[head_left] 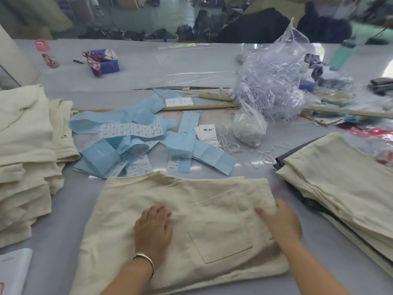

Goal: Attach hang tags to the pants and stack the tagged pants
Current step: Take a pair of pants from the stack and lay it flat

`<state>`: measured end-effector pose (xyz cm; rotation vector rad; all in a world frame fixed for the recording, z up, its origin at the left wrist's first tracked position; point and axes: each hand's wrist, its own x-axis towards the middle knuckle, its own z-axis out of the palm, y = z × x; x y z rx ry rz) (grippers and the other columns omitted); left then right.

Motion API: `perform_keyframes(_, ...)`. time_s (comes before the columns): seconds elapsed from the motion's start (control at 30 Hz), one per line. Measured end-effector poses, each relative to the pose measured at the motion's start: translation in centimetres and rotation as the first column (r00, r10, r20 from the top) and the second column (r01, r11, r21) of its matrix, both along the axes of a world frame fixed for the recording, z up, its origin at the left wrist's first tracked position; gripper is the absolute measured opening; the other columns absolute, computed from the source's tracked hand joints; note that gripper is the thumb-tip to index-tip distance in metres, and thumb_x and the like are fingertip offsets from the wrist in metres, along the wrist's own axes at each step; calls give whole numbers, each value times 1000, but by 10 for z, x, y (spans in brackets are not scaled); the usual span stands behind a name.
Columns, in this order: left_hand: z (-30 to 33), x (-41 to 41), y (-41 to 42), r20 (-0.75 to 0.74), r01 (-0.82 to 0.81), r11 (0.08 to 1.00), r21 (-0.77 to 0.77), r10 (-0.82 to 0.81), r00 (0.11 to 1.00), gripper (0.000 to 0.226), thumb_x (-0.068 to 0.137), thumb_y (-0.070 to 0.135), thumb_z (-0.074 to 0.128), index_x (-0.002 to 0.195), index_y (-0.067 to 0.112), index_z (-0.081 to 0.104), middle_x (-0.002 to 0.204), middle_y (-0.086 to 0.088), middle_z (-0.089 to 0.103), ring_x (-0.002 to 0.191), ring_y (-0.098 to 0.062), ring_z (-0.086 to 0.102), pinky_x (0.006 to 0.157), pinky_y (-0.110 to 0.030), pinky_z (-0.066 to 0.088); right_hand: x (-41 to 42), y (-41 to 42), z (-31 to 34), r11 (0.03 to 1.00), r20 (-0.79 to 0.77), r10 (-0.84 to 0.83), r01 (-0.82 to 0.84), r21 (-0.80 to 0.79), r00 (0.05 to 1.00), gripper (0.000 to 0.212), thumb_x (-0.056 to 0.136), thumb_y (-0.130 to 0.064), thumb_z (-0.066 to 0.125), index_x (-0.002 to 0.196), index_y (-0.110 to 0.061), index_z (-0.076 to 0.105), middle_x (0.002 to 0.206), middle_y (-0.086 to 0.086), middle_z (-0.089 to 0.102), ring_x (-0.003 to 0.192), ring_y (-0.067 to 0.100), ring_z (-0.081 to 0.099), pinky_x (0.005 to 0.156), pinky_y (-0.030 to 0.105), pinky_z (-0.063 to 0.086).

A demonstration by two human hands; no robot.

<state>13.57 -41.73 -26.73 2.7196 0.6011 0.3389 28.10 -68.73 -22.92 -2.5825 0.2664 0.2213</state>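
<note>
pants: folded cream pants (191, 213) lie near centre, long axis left-right.
left hand (153, 226): flat, pressing the cloth.
right hand (280, 222): blurred at right edge, grasp unclear.
hang tags (207, 133): far, slightly right; right hand nearer.

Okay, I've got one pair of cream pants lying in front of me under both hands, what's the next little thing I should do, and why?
Probably reach the right hand forward for the white hang tag with its string. Both hands, left hand too, lie on the folded pants holding nothing, no tag shows on them, and the tag lies just past the blue paper strips.
</note>
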Motion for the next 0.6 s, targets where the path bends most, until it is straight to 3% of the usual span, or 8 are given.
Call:
perform_keyframes(0.07, 2, 11, -8, 14, -46, 994, -95, 48, 999, 22, 69, 6, 58, 87, 11, 70, 98, -11, 64, 90, -36, 61, 77, -42, 49, 2, -1, 6, 999, 86, 47, -48, -1, 995, 24, 81, -34, 71, 84, -14, 59, 96, 10, 63, 82, 29, 54, 64, 35, 37)
perform_keyframes(0.17, 12, 30, -42, 134, 161, 912, -377, -119, 984, 21, 77, 1, 64, 92, 14, 68, 99, -2, 65, 95, -24, 59, 86, -30, 44, -8, 13, 11, 973, 225, 174, -203, 110, 959, 21, 79, -22, 74, 98, -18, 67, 92, 1, 64, 86, 19, 59, 68, 28, 37)
perform_keyframes(0.23, 25, 42, -75, 158, 193, 675, -712, -113, 981, 15, 88, 13, 67, 97, 25, 69, 97, 7, 70, 93, -14, 65, 83, -24, 49, -21, 28, 14, 898, 218, 243, -304, 318, 945, 29, 77, -18, 77, 104, -22, 68, 81, -8, 64, 69, 1, 56, 63, 14, 39)
perform_keyframes(0.3, 31, 56, -102, 140, 165, 411, -896, -91, 986, 15, 92, 23, 65, 106, 23, 69, 98, 1, 73, 93, -15, 69, 83, -32, 55, -31, 38, 14, 819, 205, 361, -414, 398, 910, 31, 79, -10, 70, 109, -21, 68, 85, -12, 62, 70, -1, 55, 69, 11, 43)
perform_keyframes(0.37, 32, 68, -116, 144, 139, 316, -939, -9, 990, 15, 91, 18, 66, 104, 14, 71, 94, -7, 75, 90, -18, 70, 80, -29, 55, -32, 40, 10, 793, 192, 433, -474, 383, 881, 33, 81, -3, 62, 109, -19, 69, 95, -13, 60, 83, 5, 56, 78, 16, 45)
perform_keyframes(0.47, 32, 80, -122, 107, 65, 331, -941, 111, 988, 7, 88, 7, 67, 92, 10, 73, 86, -8, 75, 82, -21, 69, 76, -31, 53, -25, 30, 11, 805, 157, 403, -431, 409, 902, 27, 84, -9, 65, 107, -22, 67, 98, -10, 64, 79, -2, 56, 70, 4, 39)
perform_keyframes(0.53, 31, 85, -123, 87, 41, 306, -951, 138, 987, 12, 91, 10, 65, 82, 10, 74, 77, -7, 72, 74, -20, 63, 72, -36, 52, -18, 18, 14, 832, 184, 355, -399, 386, 917, 17, 83, -22, 70, 93, -33, 62, 85, -16, 63, 73, -6, 55, 63, 5, 39)
perform_keyframes(0.6, 32, 91, -122, 79, 33, 248, -968, 179, 981, 19, 93, 12, 62, 78, 12, 73, 72, -4, 70, 68, -17, 61, 67, -32, 52, -10, 9, 19, 853, 189, 281, -335, 399, 941, 19, 78, -22, 74, 79, -32, 58, 72, -12, 61, 65, -1, 55, 58, 13, 39)
